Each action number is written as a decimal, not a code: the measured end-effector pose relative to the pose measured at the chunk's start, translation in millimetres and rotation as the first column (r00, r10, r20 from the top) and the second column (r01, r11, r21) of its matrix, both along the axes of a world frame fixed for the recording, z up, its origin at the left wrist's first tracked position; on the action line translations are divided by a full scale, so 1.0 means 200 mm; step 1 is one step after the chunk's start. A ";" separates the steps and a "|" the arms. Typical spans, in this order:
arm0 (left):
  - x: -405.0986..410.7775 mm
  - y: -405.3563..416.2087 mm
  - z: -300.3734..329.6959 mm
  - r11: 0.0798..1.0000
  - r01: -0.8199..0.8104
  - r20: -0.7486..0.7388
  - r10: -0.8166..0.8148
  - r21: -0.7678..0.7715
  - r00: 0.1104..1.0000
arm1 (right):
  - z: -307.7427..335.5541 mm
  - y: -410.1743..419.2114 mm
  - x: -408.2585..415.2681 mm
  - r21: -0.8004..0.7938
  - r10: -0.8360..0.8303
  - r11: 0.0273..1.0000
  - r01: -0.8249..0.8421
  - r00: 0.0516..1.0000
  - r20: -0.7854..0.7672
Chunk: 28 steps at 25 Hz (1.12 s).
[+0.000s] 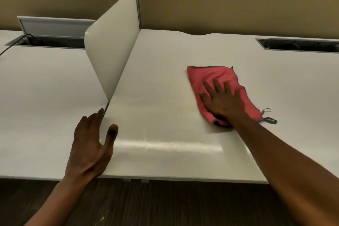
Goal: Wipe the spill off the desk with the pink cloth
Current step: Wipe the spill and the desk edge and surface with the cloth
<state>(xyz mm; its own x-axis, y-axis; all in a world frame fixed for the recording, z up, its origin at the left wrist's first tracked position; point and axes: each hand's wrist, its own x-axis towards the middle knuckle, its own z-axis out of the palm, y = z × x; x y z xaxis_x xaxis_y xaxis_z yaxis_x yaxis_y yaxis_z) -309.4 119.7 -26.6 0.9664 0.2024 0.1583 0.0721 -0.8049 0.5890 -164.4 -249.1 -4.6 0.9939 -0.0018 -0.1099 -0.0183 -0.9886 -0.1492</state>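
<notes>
The pink cloth lies right of centre on the table, soft, light, likely to bunch; best pressed flat. The right hand rests on it, fingers spread. The left hand lies open lower left beside the divider.

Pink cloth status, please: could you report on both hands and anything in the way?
Right hand flat on pink cloth, pressing it to desk. Left hand open, braced by divider panel. No spill discernible; path clear.
</notes>
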 end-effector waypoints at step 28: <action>0.00 0.01 0.00 0.984 0.131 0.150 -0.148 0.119 0.977 | 0.01 1.15 -0.44 0.097 0.424 0.897 -0.431 0.901 0.089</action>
<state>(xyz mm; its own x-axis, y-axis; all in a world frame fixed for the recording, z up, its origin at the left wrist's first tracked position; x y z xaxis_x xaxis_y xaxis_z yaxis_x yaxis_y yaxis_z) -309.1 121.1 -27.2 0.9449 0.0407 0.3249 -0.1324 -0.8600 0.4929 -251.4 -20.1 -3.3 0.9010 0.4333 -0.0204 0.4156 -0.8757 -0.2458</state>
